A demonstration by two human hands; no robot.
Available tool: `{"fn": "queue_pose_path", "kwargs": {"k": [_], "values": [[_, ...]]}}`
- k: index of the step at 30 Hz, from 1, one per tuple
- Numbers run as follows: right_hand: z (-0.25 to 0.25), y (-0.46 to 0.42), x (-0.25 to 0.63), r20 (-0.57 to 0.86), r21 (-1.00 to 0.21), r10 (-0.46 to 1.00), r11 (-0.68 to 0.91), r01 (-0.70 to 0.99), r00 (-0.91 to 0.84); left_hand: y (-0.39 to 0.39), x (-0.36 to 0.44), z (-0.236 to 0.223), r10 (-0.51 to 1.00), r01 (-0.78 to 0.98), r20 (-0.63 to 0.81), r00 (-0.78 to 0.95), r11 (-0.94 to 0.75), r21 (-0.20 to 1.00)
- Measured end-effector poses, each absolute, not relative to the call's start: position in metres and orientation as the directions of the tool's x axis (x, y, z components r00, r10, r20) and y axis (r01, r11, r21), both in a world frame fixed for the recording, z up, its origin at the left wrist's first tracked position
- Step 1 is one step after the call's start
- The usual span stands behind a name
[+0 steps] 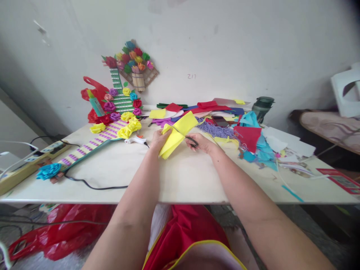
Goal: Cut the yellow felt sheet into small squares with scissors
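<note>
My left hand (159, 139) is closed on a folded yellow sheet (177, 137), holding it a little above the white table (180, 176) near its middle. My right hand (200, 142) grips black-handled scissors (191, 140), whose blades reach into the yellow sheet's upper part. Both forearms stretch forward from the near table edge.
A white glue gun (136, 140) with a black cord lies left of my hands. Paper-flower crafts (118, 112) and a power strip (47, 148) sit at the left. Coloured sheets and scraps (247, 135), a phone (219, 121) and a dark bottle (261, 107) are at the right. Red bags (56, 232) lie below.
</note>
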State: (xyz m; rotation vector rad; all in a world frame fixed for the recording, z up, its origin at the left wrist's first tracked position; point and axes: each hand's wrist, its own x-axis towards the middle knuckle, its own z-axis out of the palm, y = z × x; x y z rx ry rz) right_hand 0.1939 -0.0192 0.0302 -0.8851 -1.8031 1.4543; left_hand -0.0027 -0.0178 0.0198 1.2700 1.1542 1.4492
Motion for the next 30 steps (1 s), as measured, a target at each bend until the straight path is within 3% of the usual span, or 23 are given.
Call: {"fn": "queue_pose_path", "kwargs": {"k": [30], "values": [[0.0274,-0.0177,0.192,0.114,-0.979,0.845,0.186,0.087,-0.522,-0.0226,-0.0054,0.0221,0.989,-0.069,0.15,-0.008,-0.15,0.986]]}}
